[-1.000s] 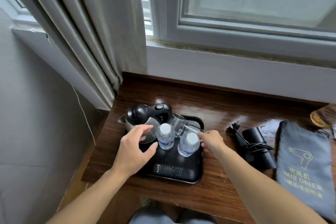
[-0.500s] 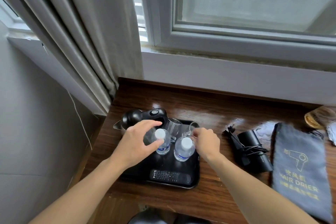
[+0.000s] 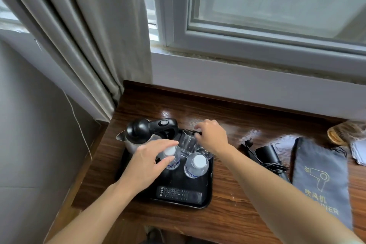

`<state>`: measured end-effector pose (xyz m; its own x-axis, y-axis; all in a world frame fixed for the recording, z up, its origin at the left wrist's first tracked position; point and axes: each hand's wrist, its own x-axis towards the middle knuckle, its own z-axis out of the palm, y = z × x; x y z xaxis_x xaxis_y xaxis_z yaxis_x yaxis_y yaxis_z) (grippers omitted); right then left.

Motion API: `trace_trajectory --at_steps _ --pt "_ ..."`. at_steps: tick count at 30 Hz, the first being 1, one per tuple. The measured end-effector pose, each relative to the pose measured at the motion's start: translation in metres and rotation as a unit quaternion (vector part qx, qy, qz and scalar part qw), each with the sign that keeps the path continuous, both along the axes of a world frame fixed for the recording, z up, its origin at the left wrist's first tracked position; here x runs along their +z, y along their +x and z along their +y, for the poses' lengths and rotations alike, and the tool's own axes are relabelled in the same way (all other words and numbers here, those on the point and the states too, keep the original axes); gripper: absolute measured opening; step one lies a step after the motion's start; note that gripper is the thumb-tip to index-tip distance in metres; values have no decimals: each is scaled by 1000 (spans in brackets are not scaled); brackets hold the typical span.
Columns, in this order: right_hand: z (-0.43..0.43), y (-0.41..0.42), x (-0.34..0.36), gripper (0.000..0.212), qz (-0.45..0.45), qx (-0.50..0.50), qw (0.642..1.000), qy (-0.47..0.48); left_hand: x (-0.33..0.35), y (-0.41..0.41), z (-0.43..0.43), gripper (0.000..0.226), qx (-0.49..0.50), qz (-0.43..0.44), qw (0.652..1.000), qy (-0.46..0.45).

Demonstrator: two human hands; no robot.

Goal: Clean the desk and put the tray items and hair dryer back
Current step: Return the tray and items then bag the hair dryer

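A black tray (image 3: 208, 194) sits on the wooden desk (image 3: 227, 220) and holds a steel kettle (image 3: 138, 138) with a black lid. It also carries two water bottles, two clear glasses and a remote (image 3: 179, 194). My left hand (image 3: 146, 164) grips the left bottle (image 3: 172, 159) around its top. The right bottle (image 3: 197, 165) stands free beside it. My right hand (image 3: 213, 136) reaches over the tray's back right corner, fingers curled on the rim of a glass (image 3: 187, 141). The other glass (image 3: 204, 151) lies partly under my wrist. A black hair dryer (image 3: 267, 154) with its coiled cord lies right of the tray.
A grey hair dryer bag (image 3: 320, 180) lies flat at the right. Beyond it sit a woven basket (image 3: 336, 134) and some white paper (image 3: 358, 152). A curtain (image 3: 95, 45) hangs at the desk's back left corner, and a window sill runs along the back.
My right hand has moved from beside the right bottle back to the glasses at the tray's far edge. My left hand has stayed on the left bottle.
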<state>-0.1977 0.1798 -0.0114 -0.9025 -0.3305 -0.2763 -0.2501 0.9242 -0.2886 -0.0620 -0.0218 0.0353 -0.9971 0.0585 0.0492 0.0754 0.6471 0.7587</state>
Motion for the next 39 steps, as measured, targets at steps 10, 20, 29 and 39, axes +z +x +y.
trace_trajectory --at_steps 10,20,29,39 --pt "-42 -37 -14 24 -166 -19 985 -41 -1 5 3 43 21 -10 1000 4" --pt "-24 -12 -17 17 35 210 976 41 7 -8 3 36 19 -37 999 23" --pt "11 -10 -2 21 -26 87 991 -98 26 -59 11 33 -32 -58 998 -2" --pt "50 20 -24 41 -227 -144 962 -51 -4 -182 69 38 -305 -182 792 -497"
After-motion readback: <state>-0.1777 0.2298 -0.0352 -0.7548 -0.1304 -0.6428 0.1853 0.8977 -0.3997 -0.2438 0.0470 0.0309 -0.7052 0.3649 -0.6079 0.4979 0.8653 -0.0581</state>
